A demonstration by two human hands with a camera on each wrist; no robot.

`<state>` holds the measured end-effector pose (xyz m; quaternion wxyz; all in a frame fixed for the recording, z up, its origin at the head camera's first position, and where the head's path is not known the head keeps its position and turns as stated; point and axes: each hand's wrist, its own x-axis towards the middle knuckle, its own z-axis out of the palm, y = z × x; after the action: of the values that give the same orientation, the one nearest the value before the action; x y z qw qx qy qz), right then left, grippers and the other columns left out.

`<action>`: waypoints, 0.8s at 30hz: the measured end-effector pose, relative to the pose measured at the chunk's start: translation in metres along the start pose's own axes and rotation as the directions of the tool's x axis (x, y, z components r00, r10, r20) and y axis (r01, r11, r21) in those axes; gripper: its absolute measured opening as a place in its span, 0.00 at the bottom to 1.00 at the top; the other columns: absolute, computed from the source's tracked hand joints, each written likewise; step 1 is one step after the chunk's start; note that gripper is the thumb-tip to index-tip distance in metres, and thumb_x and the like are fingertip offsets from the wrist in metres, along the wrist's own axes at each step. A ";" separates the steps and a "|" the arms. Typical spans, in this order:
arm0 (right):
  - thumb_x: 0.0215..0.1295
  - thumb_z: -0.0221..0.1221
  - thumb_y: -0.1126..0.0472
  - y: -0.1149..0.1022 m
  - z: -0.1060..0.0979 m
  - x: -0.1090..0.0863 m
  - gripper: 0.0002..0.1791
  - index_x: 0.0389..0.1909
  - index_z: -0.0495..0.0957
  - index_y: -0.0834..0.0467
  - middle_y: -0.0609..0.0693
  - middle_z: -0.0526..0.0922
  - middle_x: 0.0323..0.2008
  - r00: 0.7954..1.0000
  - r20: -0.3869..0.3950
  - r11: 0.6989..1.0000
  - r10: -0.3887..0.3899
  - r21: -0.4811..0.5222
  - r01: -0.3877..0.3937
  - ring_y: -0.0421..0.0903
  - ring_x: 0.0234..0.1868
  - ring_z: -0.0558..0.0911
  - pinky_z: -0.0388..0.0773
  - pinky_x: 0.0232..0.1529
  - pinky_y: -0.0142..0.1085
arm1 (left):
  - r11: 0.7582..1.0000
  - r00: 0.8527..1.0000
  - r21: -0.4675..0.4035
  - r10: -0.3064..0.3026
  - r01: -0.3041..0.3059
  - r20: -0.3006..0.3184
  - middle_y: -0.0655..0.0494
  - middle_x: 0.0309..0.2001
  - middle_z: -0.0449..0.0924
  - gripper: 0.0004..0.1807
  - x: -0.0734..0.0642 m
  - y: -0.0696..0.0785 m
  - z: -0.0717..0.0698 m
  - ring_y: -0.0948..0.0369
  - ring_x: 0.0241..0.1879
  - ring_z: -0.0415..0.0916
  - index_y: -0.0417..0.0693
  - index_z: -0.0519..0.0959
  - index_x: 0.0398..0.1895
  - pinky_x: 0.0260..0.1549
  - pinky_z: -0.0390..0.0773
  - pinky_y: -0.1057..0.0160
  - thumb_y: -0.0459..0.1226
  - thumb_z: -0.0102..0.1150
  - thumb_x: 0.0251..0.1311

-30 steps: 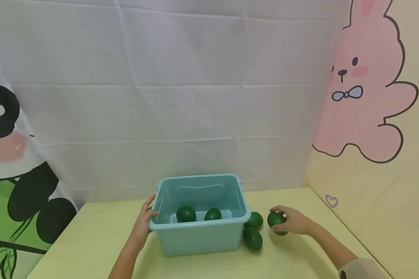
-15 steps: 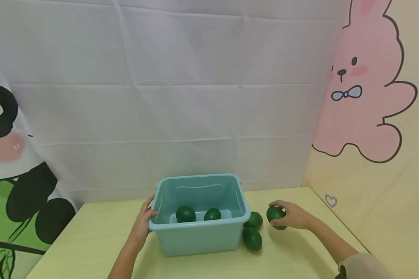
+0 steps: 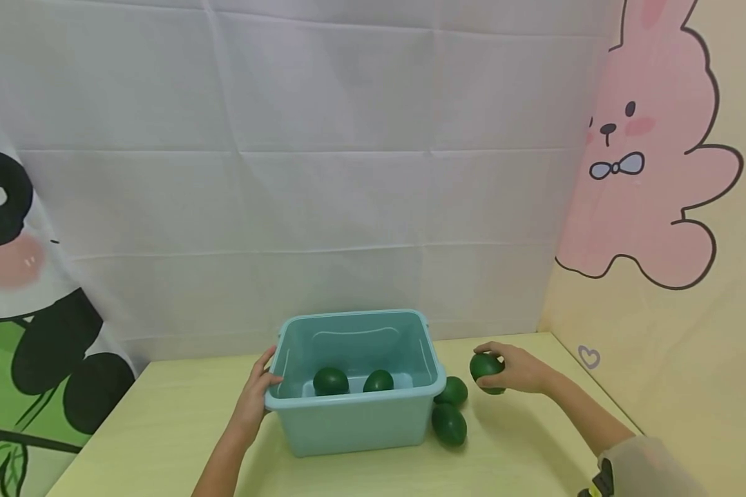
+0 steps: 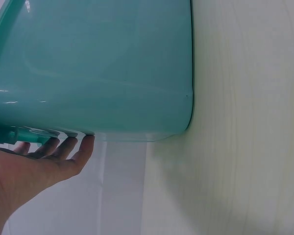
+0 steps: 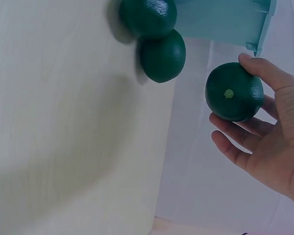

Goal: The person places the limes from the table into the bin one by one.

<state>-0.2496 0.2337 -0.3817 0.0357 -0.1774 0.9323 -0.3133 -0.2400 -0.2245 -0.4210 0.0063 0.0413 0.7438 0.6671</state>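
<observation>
Holding a green fruit (image 3: 484, 368) above the bench (image 3: 348, 476) in the curled right hand (image 3: 517, 370). Gripping the tub rim (image 3: 356, 400) with the left hand (image 3: 255, 397).

Pale yellow table (image 3: 161, 428) with a teal bin (image 3: 357, 429) and, beside it, two green fruits (image 3: 450, 424)

Three views share one tub (image 3: 357, 429)
Head view faces forward, down; wrist views are closer, turned sideways.

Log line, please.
left hand: holds teal rectangular plastic bin; right hand: holds green rounded fruit aloft; inside: two fruits visible; beside: two more
</observation>
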 end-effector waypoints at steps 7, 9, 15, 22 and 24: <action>0.52 0.65 0.53 -0.009 -0.007 0.005 0.32 0.58 0.69 0.60 0.63 0.75 0.50 1.000 -0.010 1.000 -0.004 -0.012 0.004 0.48 0.39 0.77 0.77 0.37 0.39 | 1.000 1.000 -0.001 0.002 -0.002 0.001 0.35 0.65 0.53 0.36 0.000 0.000 0.000 0.41 0.60 0.57 0.54 0.41 0.74 0.42 0.69 0.61 0.34 0.35 0.61; 0.52 0.66 0.53 -0.010 -0.009 0.006 0.33 0.58 0.69 0.60 0.63 0.74 0.50 1.000 -0.012 1.000 -0.007 -0.015 0.006 0.48 0.39 0.77 0.77 0.37 0.39 | 1.000 1.000 -0.001 0.004 -0.004 0.000 0.35 0.65 0.53 0.36 0.000 0.000 0.000 0.41 0.60 0.57 0.54 0.42 0.74 0.42 0.69 0.61 0.34 0.35 0.61; 0.53 0.65 0.53 -0.015 -0.011 0.009 0.33 0.59 0.68 0.60 0.64 0.74 0.51 1.000 -0.008 1.000 -0.010 -0.014 0.010 0.48 0.40 0.78 0.78 0.38 0.40 | 1.000 1.000 -0.001 0.001 -0.001 -0.005 0.34 0.65 0.54 0.36 0.000 -0.002 0.000 0.41 0.60 0.57 0.54 0.42 0.74 0.42 0.69 0.61 0.34 0.35 0.61; 0.54 0.65 0.53 -0.024 -0.018 0.013 0.33 0.59 0.68 0.60 0.64 0.74 0.51 1.000 -0.003 0.999 -0.030 -0.025 0.030 0.48 0.40 0.78 0.77 0.37 0.39 | 1.000 1.000 0.006 0.000 0.000 -0.004 0.35 0.65 0.53 0.36 0.000 -0.001 -0.001 0.43 0.60 0.58 0.54 0.41 0.74 0.41 0.69 0.61 0.34 0.34 0.63; 0.54 0.64 0.53 -0.027 -0.020 0.015 0.33 0.60 0.67 0.60 0.64 0.74 0.52 0.999 -0.005 0.999 -0.036 -0.039 0.035 0.49 0.41 0.78 0.77 0.37 0.40 | 1.000 1.000 0.011 0.004 -0.004 0.003 0.35 0.65 0.53 0.35 0.000 -0.001 -0.001 0.43 0.59 0.58 0.54 0.40 0.75 0.41 0.69 0.61 0.34 0.33 0.63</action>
<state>-0.2585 0.2203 -0.3489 0.0240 -0.1936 0.9350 -0.2962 -0.2401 -0.2254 -0.4220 0.0058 0.0436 0.7472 0.6632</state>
